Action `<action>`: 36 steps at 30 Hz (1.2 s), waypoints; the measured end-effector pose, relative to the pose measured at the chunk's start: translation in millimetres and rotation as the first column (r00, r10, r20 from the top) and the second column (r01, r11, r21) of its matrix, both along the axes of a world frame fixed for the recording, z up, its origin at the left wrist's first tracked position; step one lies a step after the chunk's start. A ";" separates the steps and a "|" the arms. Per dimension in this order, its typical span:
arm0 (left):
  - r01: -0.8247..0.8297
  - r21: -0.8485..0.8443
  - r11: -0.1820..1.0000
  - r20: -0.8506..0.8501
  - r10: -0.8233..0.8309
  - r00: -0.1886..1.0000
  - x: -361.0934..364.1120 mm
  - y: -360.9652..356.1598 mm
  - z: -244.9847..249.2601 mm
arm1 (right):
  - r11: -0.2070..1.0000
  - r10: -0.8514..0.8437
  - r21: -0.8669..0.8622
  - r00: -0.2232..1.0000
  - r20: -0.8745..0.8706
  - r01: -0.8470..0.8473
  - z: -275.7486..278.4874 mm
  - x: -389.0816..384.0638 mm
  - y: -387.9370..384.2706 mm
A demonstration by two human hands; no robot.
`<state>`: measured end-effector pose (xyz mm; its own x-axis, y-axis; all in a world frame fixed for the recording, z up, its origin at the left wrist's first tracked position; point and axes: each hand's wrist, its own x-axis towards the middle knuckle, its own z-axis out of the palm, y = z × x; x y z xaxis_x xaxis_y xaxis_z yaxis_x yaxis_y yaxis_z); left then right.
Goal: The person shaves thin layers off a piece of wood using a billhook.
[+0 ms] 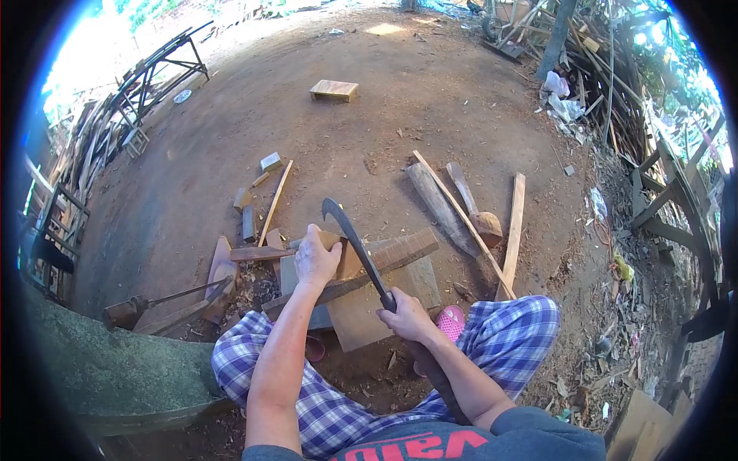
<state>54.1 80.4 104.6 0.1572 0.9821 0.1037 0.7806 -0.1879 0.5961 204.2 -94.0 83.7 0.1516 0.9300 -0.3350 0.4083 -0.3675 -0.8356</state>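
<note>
My right hand (407,313) is wrapped around the long dark handle of a hooked billhook (356,240), its blade pointing away from me and curling left at the tip. With closed fingers my left hand (317,257) grips a small wooden block (350,263), right beside the blade. The blade overlaps the block's right side in this view. Under both runs a thick dark wooden beam (403,252), slanting across flat boards (357,323) on the ground between my feet.
Beyond my right knee lie a mallet (486,227), a log (438,203) and wooden strips (513,230). Small blocks (248,223) and a bow saw (184,296) are to the left, near a mossy stone ledge (138,369). A low wooden stool (335,89) stands farther off.
</note>
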 end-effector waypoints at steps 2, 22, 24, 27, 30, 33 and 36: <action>0.002 0.013 1.000 -0.001 -0.002 1.000 0.5 0.4 -0.7 | 1.000 -0.002 -0.006 1.000 0.009 0.002 0.8 0.3 -0.9; -0.010 -0.044 0.999 -0.040 0.009 0.999 3.0 -4.3 14.4 | 1.000 -0.013 -0.023 0.999 -0.043 0.012 -0.5 1.5 -0.4; -0.003 -0.053 0.999 -0.039 0.001 0.999 2.5 -4.3 15.6 | 1.000 -0.011 -0.007 0.999 -0.033 0.010 1.1 1.4 -1.0; -0.001 -0.056 0.998 -0.034 -0.001 0.999 2.8 -6.8 16.9 | 1.000 -0.009 -0.028 0.998 -0.058 0.008 7.6 1.5 -1.3; -0.003 -0.052 0.999 -0.032 0.001 0.999 2.8 -6.6 17.0 | 1.000 -0.001 0.016 1.000 -0.031 0.001 2.2 1.5 -1.7; -0.009 -0.054 0.999 -0.037 0.007 0.999 1.9 -5.1 14.0 | 1.000 -0.006 0.025 1.000 -0.019 0.006 -0.9 0.7 -1.6; -0.012 -0.052 0.999 -0.041 0.010 0.999 1.0 -4.9 13.5 | 1.000 -0.014 -0.007 0.998 -0.061 0.014 3.4 0.0 -0.7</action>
